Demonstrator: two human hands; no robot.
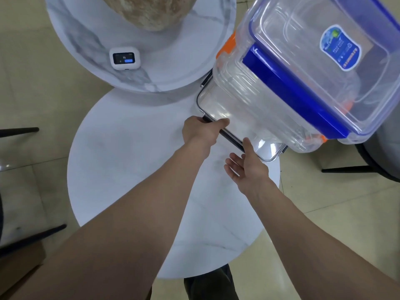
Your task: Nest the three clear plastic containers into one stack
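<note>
Three clear plastic containers stand in one pile at the right edge of the round white table (129,174). On top is a box with blue clips and a blue label (324,68). Under it sits one with orange clips (255,98). The lowest, with a black rim (207,102), rests on the table. My left hand (202,131) grips the near black rim of that lowest container. My right hand (246,167) is open, palm up, with its thumb touching the same rim near the front corner.
A second, marble-patterned round table (173,68) stands behind, holding a small white device with a screen (125,58) and a beige rounded object (149,11). Dark chair legs (19,132) are at the left and at the right (350,169). Tiled floor lies around.
</note>
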